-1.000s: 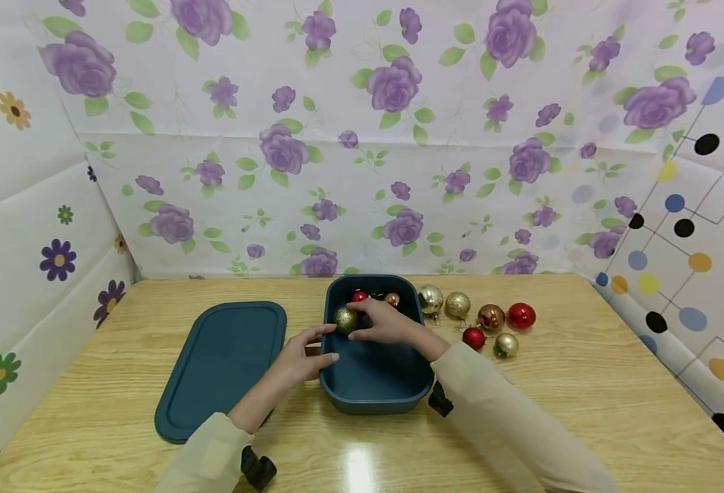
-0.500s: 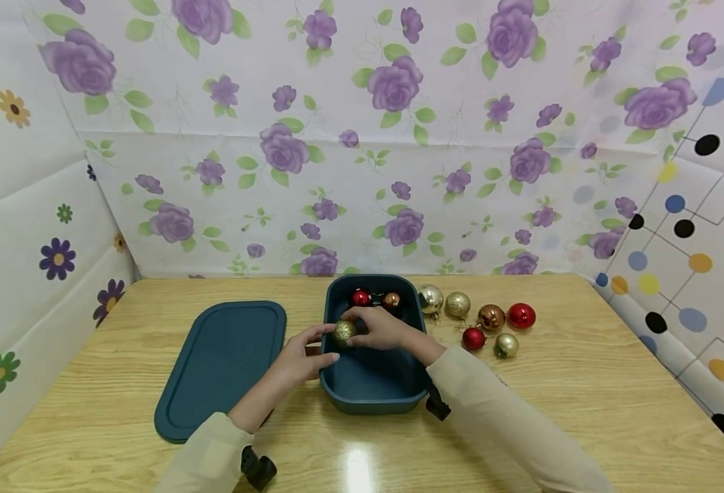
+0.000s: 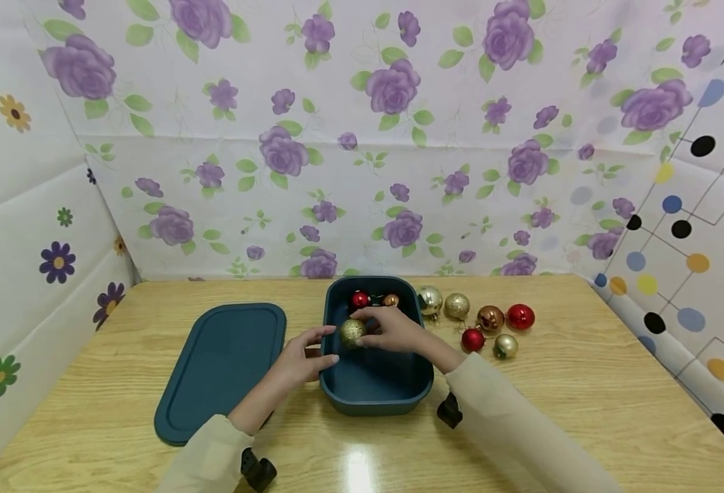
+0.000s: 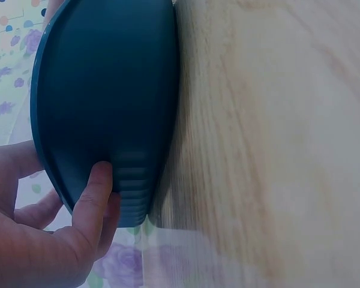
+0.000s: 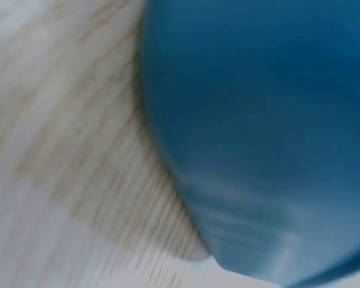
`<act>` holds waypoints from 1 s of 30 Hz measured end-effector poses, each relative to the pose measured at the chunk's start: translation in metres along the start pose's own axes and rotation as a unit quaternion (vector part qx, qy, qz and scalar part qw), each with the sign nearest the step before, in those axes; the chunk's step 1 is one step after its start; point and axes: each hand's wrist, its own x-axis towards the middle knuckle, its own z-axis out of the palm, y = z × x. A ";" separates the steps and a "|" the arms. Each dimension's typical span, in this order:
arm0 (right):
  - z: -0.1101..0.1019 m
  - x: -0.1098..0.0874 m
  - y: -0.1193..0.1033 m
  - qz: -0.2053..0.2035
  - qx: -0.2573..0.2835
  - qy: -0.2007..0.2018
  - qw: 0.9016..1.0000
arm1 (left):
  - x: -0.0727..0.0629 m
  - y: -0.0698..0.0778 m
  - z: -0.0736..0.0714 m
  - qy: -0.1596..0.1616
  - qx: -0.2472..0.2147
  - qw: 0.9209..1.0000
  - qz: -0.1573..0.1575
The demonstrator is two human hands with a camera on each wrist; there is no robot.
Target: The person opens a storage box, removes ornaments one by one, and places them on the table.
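Observation:
My right hand (image 3: 395,330) pinches a gold glitter Christmas bauble (image 3: 351,333) between thumb and fingers, inside the dark teal storage box (image 3: 374,380). My left hand (image 3: 299,359) grips the left side of that box, thumb and fingers at the rim. In the left wrist view several of its fingers (image 4: 93,201) bend against the outer wall near the ridges. Farther back in the box lie a red bauble (image 3: 359,300) and a copper one (image 3: 391,300). The right wrist view is blurred; the box wall (image 5: 258,108) fills much of it, and the hand is out of sight there.
The matching lid (image 3: 223,370) lies flat on the wooden table (image 3: 522,418), left of the box. Right of it sit several more baubles: silvery (image 3: 431,300), gold glitter (image 3: 457,306), copper (image 3: 490,318), red (image 3: 520,316), small red (image 3: 473,339) and pale gold (image 3: 506,346).
My right hand has drawn the gold glitter bauble toward the front, then slightly right within the box. More of the red and copper baubles behind it shows. The left hand has stayed put.

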 end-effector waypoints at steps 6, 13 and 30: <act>-0.019 -0.023 0.004 -0.015 0.016 0.042 0.999 | -0.001 0.000 -0.001 0.004 -0.007 1.000 -0.005; -0.047 -0.056 0.013 0.017 0.068 0.087 0.994 | -0.001 -0.002 -0.001 0.004 -0.006 1.000 -0.001; -0.105 -0.154 0.057 0.143 0.051 0.158 0.976 | 0.000 0.001 0.001 0.002 0.005 1.000 -0.004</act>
